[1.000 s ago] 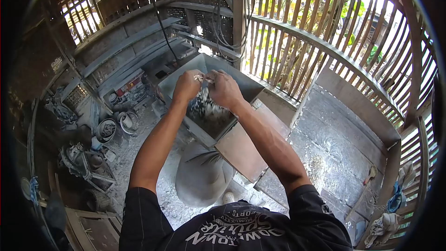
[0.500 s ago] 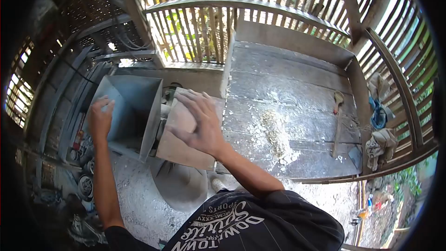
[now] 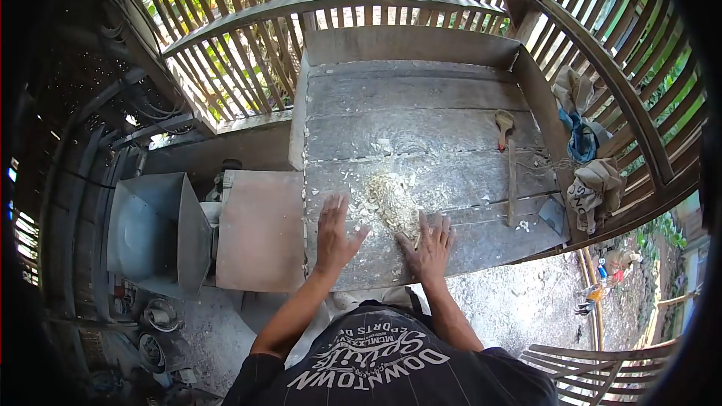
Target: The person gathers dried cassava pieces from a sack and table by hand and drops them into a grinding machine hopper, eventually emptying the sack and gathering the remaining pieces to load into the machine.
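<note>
A small heap of pale, flaky shreds [image 3: 391, 197] lies on the wooden table [image 3: 451, 135], with crumbs and powder scattered around it. To the left of the heap is my left hand [image 3: 335, 237], open, palm down, thumb angled toward the shreds. My right hand [image 3: 431, 246] is at the heap's near right edge, its fingers spread and the thumb by the shreds. Neither hand holds anything. Whether the palms press on the boards or hover just above them, I cannot tell.
Left of the table stands a metal hopper [image 3: 154, 233] beside a flat brown board [image 3: 259, 229]. A brush [image 3: 504, 128] and a wooden stick [image 3: 512, 184] lie at the table's right. Cloth sacks [image 3: 596, 192] hang by the slatted wall. Raised boards edge the table's back and right.
My left hand has left the hopper and my right hand has left the brown board. Both are now beside the heap. The view has swung right toward the table.
</note>
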A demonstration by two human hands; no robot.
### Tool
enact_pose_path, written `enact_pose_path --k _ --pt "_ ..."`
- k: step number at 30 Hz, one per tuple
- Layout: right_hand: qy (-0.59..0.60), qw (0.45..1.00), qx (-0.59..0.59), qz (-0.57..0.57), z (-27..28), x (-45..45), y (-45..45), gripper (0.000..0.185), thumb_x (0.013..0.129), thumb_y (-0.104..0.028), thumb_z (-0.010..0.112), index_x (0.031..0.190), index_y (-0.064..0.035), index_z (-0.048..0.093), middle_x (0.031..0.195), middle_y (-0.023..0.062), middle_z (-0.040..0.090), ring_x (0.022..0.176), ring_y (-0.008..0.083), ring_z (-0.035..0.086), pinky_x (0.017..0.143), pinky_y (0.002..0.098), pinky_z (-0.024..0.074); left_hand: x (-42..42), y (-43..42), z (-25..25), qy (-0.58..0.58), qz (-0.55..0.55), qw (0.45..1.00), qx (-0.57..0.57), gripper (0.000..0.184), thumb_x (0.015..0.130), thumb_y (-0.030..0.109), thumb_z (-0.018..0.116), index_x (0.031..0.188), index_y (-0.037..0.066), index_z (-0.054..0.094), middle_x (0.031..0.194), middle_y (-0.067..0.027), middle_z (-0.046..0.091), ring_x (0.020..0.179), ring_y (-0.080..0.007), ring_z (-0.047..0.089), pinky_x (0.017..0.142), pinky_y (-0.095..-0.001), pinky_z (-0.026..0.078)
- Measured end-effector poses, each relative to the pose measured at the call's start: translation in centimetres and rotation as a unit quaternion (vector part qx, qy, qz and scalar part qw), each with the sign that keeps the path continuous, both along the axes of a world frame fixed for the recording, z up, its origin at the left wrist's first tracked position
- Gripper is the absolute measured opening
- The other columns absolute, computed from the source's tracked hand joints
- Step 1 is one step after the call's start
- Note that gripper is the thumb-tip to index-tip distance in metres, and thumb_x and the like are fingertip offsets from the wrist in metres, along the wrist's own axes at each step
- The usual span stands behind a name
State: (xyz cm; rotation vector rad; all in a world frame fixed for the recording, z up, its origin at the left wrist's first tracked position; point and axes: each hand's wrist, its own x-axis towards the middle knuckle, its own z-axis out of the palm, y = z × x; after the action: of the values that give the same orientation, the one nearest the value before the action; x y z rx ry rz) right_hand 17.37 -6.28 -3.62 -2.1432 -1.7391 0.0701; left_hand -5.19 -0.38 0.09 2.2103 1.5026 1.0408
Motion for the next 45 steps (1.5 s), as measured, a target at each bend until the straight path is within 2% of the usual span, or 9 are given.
enact_pose_path --k 3,6,14,20,25,27,29,33,45 --pt "0.038 0.999 -0.003 0.012 0.4 2.6 1.8 0.081 0.092 -0.059 0.063 0.155 -0.0143 0.039 0.157 0.0271 0.034 0.149 0.0464 0.024 0.123 0.0555 0.0159 2.1 1.5 -4.0 0.173 0.006 0.983 -0.063 0.095 0.095 0.057 0.060 0.158 -0.004 0.023 0.160 -0.0337 0.025 0.153 -0.0458 0.016 0.126 -0.0550 0.009" --pt "0.058 0.997 0.000 0.057 0.2 4.4 4.2 0.083 0.091 -0.058 0.064 0.154 -0.0097 0.039 0.158 0.0266 0.033 0.149 0.0454 0.025 0.124 0.0530 0.0180 4.0 3.7 -5.2 0.186 -0.004 0.981 -0.057 0.090 0.098 0.054 0.056 0.158 -0.004 0.022 0.161 -0.0330 0.025 0.153 -0.0462 0.017 0.125 -0.0558 0.010" --pt "0.058 0.962 0.026 0.266 -0.6 5.9 13.9 0.094 0.082 -0.052 0.076 0.155 -0.0077 0.037 0.157 0.0249 0.036 0.149 0.0434 0.028 0.125 0.0512 0.0206 7.8 9.3 -6.3 0.139 -0.005 0.990 -0.039 0.075 0.093 0.020 0.052 0.158 -0.004 0.023 0.159 -0.0314 0.030 0.150 -0.0460 0.026 0.126 -0.0526 0.015" --pt "0.144 0.917 0.043 0.370 -1.7 4.6 19.9 0.081 0.083 -0.038 0.073 0.150 -0.0052 0.041 0.151 0.0214 0.046 0.143 0.0408 0.038 0.122 0.0489 0.0286 10.8 13.1 -6.9 -0.132 0.005 0.986 -0.104 0.057 0.099 0.021 0.041 0.149 -0.007 0.042 0.153 -0.0267 0.044 0.146 -0.0398 0.037 0.124 -0.0430 0.024" --pt "0.320 0.908 0.100 0.251 -1.8 0.9 21.5 0.057 0.092 -0.031 0.067 0.139 0.0002 0.056 0.133 0.0202 0.063 0.124 0.0352 0.060 0.111 0.0403 0.0424 13.3 14.3 -6.8 -0.440 0.069 0.882 -0.152 0.051 0.103 0.023 0.037 0.144 -0.003 0.054 0.143 -0.0181 0.057 0.135 -0.0270 0.051 0.116 -0.0353 0.035" --pt "0.521 0.838 0.052 0.156 -1.0 -0.8 21.8 0.049 0.096 -0.030 0.066 0.134 -0.0004 0.062 0.127 0.0171 0.067 0.115 0.0276 0.064 0.102 0.0370 0.0473 14.4 14.6 -7.1 -0.573 0.110 0.792 -0.178 0.050 0.106 0.032 0.042 0.139 -0.002 0.060 0.134 -0.0120 0.064 0.123 -0.0197 0.058 0.107 -0.0331 0.043" --pt "0.679 0.727 0.024 0.096 -0.7 -1.7 22.2 0.037 0.101 -0.026 0.063 0.127 0.0008 0.068 0.115 0.0090 0.072 0.100 0.0142 0.065 0.091 0.0282 0.0507 14.9 14.4 -5.3 -0.578 0.142 0.780 -0.195 0.050 0.107 0.033 0.044 0.137 -0.003 0.061 0.133 -0.0125 0.064 0.122 -0.0199 0.059 0.106 -0.0320 0.044" --pt "0.775 0.626 0.018 0.090 -0.2 -1.5 22.3 0.033 0.101 -0.022 0.066 0.124 0.0011 0.070 0.115 0.0059 0.072 0.099 0.0115 0.064 0.088 0.0255 0.0499 15.4 13.6 -1.8 -0.601 0.131 0.777 -0.134 0.043 0.107 0.026 0.050 0.136 -0.005 0.061 0.138 -0.0141 0.063 0.129 -0.0214 0.058 0.110 -0.0316 0.043" --pt "0.835 0.534 -0.017 0.131 5.9 -3.7 20.2 0.034 0.104 -0.025 0.061 0.123 0.0011 0.069 0.123 0.0081 0.070 0.112 0.0139 0.061 0.099 0.0298 0.0451 13.2 11.8 2.3 -0.655 0.169 0.733 -0.077 0.040 0.105 0.024 0.058 0.134 -0.004 0.063 0.136 -0.0135 0.065 0.125 -0.0197 0.060 0.108 -0.0311 0.046"
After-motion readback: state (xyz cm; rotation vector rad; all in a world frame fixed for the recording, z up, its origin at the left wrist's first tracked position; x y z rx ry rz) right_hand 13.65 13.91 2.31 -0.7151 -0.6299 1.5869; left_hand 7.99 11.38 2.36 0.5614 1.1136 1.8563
